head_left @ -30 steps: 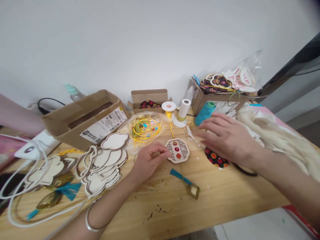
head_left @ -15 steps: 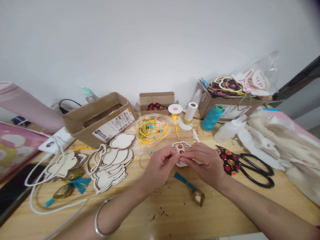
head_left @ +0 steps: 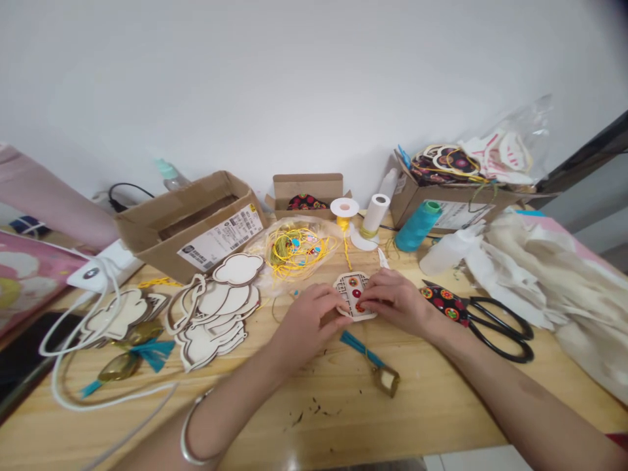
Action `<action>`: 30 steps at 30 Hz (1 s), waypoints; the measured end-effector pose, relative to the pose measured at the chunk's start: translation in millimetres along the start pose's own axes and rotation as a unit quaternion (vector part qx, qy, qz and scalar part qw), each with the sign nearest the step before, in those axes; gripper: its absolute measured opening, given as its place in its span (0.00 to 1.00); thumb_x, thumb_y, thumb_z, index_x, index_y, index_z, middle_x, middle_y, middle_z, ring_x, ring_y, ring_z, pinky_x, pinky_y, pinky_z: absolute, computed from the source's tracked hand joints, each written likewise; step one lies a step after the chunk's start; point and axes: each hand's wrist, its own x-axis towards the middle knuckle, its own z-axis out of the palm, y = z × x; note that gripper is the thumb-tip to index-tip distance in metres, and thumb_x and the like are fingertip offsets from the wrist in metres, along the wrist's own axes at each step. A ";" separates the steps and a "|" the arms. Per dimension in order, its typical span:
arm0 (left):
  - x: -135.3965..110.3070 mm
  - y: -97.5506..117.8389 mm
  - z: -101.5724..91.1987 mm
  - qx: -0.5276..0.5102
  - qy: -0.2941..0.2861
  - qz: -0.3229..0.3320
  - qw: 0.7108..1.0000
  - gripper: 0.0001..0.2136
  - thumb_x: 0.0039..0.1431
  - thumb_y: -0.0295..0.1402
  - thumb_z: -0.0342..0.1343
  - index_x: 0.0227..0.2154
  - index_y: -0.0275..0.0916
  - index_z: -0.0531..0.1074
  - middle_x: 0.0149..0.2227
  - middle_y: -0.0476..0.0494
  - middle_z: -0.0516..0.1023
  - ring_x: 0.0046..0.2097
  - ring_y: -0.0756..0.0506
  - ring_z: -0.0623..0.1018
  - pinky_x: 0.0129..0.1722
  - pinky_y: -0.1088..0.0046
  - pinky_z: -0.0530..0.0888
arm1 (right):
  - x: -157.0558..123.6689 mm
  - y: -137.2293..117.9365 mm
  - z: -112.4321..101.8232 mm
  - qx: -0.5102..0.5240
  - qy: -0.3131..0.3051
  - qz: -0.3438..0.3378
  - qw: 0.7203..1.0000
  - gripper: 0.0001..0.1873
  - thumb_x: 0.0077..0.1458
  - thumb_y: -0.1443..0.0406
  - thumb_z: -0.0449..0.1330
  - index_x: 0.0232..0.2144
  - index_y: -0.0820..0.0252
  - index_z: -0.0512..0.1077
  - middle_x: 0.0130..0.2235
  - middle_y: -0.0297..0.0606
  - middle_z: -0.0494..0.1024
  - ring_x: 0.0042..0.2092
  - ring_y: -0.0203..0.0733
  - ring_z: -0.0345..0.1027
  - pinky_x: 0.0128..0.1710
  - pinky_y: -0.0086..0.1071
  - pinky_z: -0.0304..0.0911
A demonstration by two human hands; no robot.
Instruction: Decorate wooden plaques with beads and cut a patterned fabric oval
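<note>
A wooden lattice ornament (head_left: 353, 296) with red and orange round inlays lies on the pine table (head_left: 407, 432), between my hands. My left hand (head_left: 309, 322) holds its left edge with the fingertips. My right hand (head_left: 395, 302) presses on its right side, and the fingers cover part of the face. Just below lie a teal tassel (head_left: 360, 348) and a small brass-coloured fitting (head_left: 386, 382), apart from both hands. Black-handled scissors (head_left: 500, 338) rest on a floral fabric piece (head_left: 444, 306) to the right of my right hand.
Stacked cloud-shaped wooden blanks (head_left: 213, 320) and a bag of yellow cord (head_left: 297, 250) lie left and behind. Behind stand cardboard boxes (head_left: 191, 226), a teal thread cone (head_left: 417, 227) and a paper roll (head_left: 376, 212). White fluffy material (head_left: 554, 281) fills the right side.
My right hand has come from the teal thread cone to the ornament, joining my left. The scissors have come into view, and the ornament's inlaid face now shows more between my hands.
</note>
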 end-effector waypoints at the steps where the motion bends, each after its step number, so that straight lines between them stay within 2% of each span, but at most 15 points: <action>1: 0.5 0.4 1.3 0.006 -0.007 0.000 1.000 0.05 0.54 0.32 0.59 0.34 0.39 0.74 0.41 0.44 0.75 0.45 0.45 0.73 0.47 0.67 0.68 | -0.7 0.4 1.1 0.001 -0.004 0.001 1.000 0.09 0.58 0.64 0.58 0.30 0.60 0.77 0.29 0.39 0.77 0.32 0.40 0.66 0.33 0.34 0.60; 6: 1.9 3.8 2.1 0.009 -0.036 -0.008 0.999 0.06 0.53 0.26 0.59 0.35 0.38 0.74 0.40 0.44 0.76 0.44 0.45 0.74 0.46 0.67 0.70 | -0.8 -0.5 -1.3 0.015 -0.021 -0.007 1.000 0.11 0.60 0.65 0.56 0.31 0.62 0.77 0.30 0.40 0.77 0.33 0.40 0.65 0.33 0.34 0.61; 11: 0.7 3.7 1.4 0.014 -0.037 0.008 0.999 0.05 0.54 0.26 0.58 0.35 0.38 0.74 0.40 0.44 0.75 0.43 0.46 0.74 0.45 0.68 0.70 | -0.3 -0.7 -4.4 0.026 -0.033 0.001 0.999 0.10 0.60 0.65 0.55 0.33 0.61 0.77 0.31 0.41 0.77 0.34 0.40 0.65 0.33 0.34 0.62; 17: 0.9 3.3 1.3 0.043 -0.040 0.033 0.998 0.09 0.55 0.27 0.57 0.40 0.36 0.74 0.43 0.41 0.75 0.45 0.44 0.74 0.46 0.66 0.71 | -0.3 -2.4 -6.9 0.029 -0.036 -0.007 0.999 0.09 0.59 0.68 0.56 0.35 0.63 0.77 0.32 0.43 0.77 0.34 0.41 0.65 0.33 0.35 0.63; 24: -1.3 5.5 0.0 0.073 -0.062 0.054 0.994 0.12 0.57 0.27 0.55 0.44 0.36 0.74 0.43 0.40 0.73 0.44 0.44 0.73 0.45 0.66 0.71 | 3.4 -13.8 -12.7 -0.030 -0.055 -0.053 0.997 0.10 0.59 0.70 0.54 0.35 0.64 0.76 0.32 0.45 0.76 0.33 0.41 0.64 0.31 0.33 0.63; 30: -1.8 7.3 -0.6 0.161 -0.090 0.096 0.978 0.12 0.59 0.31 0.53 0.46 0.37 0.72 0.42 0.38 0.72 0.42 0.43 0.71 0.41 0.62 0.71 | 4.3 -19.7 -15.3 -0.100 -0.091 -0.074 0.988 0.12 0.60 0.71 0.51 0.33 0.65 0.75 0.30 0.45 0.74 0.31 0.41 0.63 0.30 0.34 0.62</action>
